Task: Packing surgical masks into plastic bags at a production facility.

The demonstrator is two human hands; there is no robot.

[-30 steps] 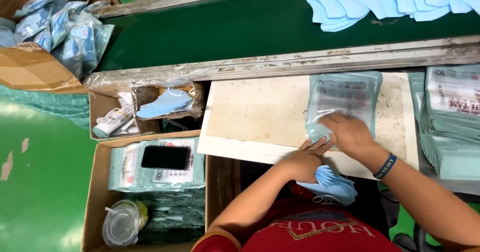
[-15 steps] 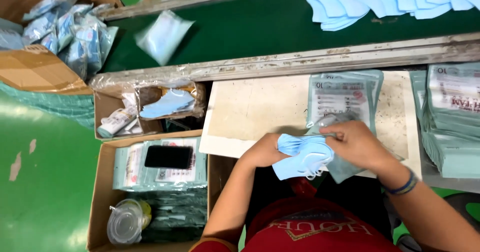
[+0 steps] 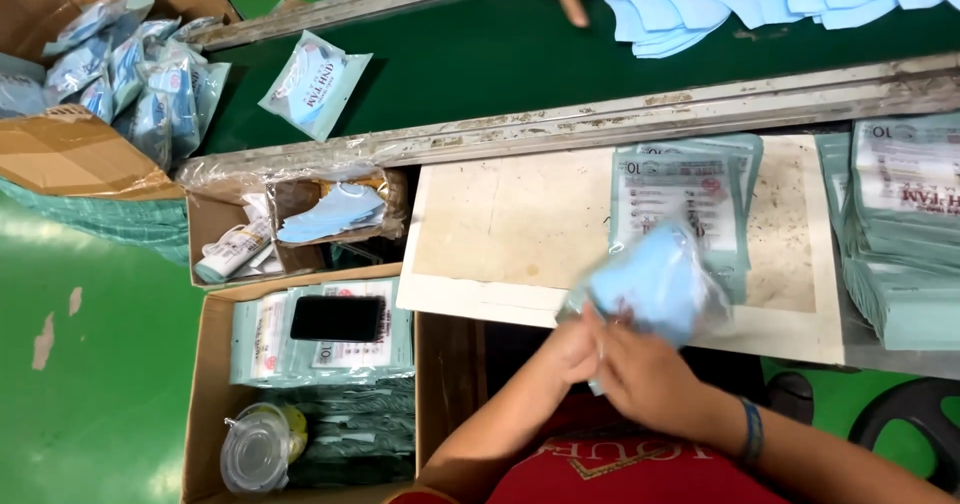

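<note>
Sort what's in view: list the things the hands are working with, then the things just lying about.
In hand:
- left hand and right hand, together gripping a clear pouch of blue masks
- stack of empty printed pouches on the board

Lying about:
- black phone
- lidded plastic cup
- sealed pack on the green belt

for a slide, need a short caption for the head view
Both hands, left hand and right hand, hold a clear pouch of blue masks over the table.

Both hands met at the near edge of the work board (image 3: 500, 234). Left hand (image 3: 572, 349) pinched shut, right hand (image 3: 645, 374) curled closed beside it, wrists angled inward.
</note>
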